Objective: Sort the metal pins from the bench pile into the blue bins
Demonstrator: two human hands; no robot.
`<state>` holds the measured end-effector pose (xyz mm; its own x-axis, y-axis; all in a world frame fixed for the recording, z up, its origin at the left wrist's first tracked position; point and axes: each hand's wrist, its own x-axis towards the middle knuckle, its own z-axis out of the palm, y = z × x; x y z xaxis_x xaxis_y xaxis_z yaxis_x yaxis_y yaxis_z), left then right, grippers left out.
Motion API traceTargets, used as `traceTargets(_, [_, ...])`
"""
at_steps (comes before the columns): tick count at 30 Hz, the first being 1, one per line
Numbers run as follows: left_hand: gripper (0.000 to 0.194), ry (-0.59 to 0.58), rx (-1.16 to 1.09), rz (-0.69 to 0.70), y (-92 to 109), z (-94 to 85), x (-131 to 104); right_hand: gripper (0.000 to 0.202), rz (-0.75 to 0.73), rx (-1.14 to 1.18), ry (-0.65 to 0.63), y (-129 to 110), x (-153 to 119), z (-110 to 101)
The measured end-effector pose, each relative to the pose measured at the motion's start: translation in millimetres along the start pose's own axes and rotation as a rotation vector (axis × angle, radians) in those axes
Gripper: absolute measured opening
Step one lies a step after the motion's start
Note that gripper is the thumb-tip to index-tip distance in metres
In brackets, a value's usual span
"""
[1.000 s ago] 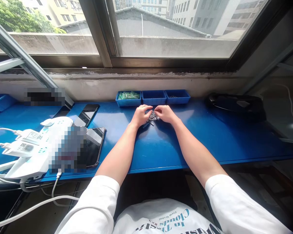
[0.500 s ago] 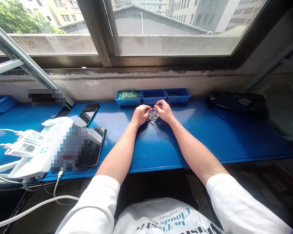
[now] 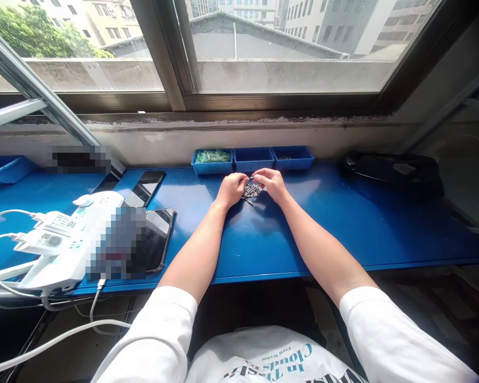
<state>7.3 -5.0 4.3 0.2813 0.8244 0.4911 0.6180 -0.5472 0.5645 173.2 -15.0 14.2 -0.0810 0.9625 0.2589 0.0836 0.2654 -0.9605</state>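
Observation:
Above the blue table (image 3: pixel 259 244), my left hand (image 3: pixel 230 190) and my right hand (image 3: pixel 273 185) meet with fingertips pinched. Between them sits a small, thin metal piece (image 3: pixel 251 178), gripped from both ends. Its exact kind is too small to make out. Just beneath the fingers lies a pile of small metal pins (image 3: pixel 252 191), silver and dark, partly hidden by my left hand. One of the pins (image 3: pixel 247 202) lies at the near edge of the pile.
Behind my hands stand a blue bin (image 3: pixel 212 168) of green packets, a middle blue bin (image 3: pixel 254 165) and a right blue bin (image 3: pixel 297 164) with small dark parts. Phones (image 3: pixel 151 183) and a white power strip (image 3: pixel 74 247) lie left; a black case (image 3: pixel 393 170) sits right.
The fingers of my right hand have flattened a little and shifted around the small metal piece. The whole view has moved slightly; the pile looks much the same.

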Motion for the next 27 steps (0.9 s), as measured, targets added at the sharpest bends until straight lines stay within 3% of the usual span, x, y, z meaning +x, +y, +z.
traceTargets(6, [0.026,0.091,0.051,-0.037,-3,-0.9,1,0.029,-0.043,-0.078,0.085,2,4,-5])
traceTargets(10, [0.028,0.166,0.113,-0.121,-10,-0.5,2,0.038,-0.134,-0.386,0.246,3,7,-19])
traceTargets(16, [0.029,0.082,0.165,-0.216,-15,-0.2,1,0.061,-0.035,-0.909,0.302,7,11,-35])
traceTargets(20, [0.029,0.013,0.172,-0.236,-12,-0.7,0,0.069,0.048,-0.996,0.325,14,16,-39])
traceTargets(27, [0.027,-0.015,0.175,-0.205,-9,-0.8,0,0.076,0.093,-1.012,0.251,25,23,-45])
